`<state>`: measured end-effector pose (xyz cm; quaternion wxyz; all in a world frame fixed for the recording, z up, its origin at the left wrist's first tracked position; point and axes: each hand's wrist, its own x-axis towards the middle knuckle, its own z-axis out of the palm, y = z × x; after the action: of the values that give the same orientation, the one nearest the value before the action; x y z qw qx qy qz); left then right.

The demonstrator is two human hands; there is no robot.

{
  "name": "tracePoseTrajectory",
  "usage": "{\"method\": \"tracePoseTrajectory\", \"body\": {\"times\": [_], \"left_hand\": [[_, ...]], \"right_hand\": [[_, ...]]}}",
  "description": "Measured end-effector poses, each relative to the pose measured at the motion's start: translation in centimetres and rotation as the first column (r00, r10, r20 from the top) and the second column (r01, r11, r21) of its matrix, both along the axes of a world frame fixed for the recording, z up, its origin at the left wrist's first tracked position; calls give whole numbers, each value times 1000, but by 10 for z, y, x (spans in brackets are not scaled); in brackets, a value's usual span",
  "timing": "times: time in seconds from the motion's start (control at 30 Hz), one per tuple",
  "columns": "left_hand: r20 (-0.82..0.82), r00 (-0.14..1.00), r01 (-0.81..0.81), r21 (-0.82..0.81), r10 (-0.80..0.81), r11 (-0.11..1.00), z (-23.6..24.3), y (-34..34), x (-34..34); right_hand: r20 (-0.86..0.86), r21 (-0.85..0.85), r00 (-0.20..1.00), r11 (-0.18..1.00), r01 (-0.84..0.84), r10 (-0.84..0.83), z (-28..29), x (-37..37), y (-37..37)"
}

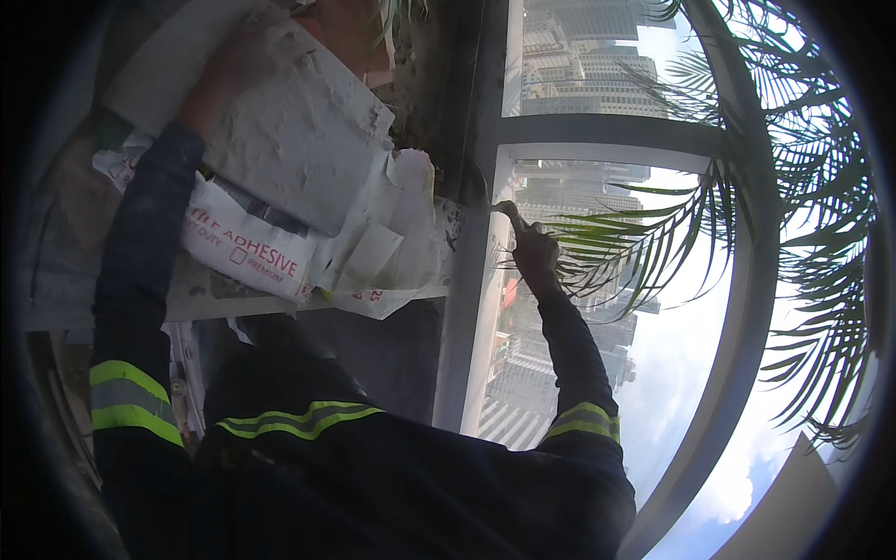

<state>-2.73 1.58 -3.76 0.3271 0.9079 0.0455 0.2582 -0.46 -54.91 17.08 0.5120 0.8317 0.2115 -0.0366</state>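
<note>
My left hand [231, 77] lies at the upper left against a dusty grey slab [299, 131], dim and smeared, so its fingers do not read clearly. Under and beside the slab is a torn white paper sack [252, 238] with red print, its crumpled flaps [387, 252] spreading to the right. My right hand [535, 250] is at the white window frame [497, 280], fingers curled, with one digit or a thin object reaching to the frame's edge. Whether it grips the frame or something small is hard to make out.
Green palm fronds [644, 233] hang close to my right hand. A thick curved beam [761, 280] and a crossbar [611, 135] border the opening, with tall buildings [597, 75] beyond. A reddish-brown object [350, 37] sits behind the slab. Below the ledge is a dark panel [387, 350].
</note>
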Motion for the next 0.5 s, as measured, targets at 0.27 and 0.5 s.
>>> {"method": "tracePoseTrajectory", "body": {"times": [0.27, 0.5], "left_hand": [[2, 1000, 0, -4, 0, 1000, 4, 4, -4], [11, 1000, 4, -32, -4, 999, 6, 3, -5]], "right_hand": [[3, -36, 997, 997, 71, -71, -18, 23, 10], [6, -73, 998, 995, -68, 69, -17, 33, -5]]}}
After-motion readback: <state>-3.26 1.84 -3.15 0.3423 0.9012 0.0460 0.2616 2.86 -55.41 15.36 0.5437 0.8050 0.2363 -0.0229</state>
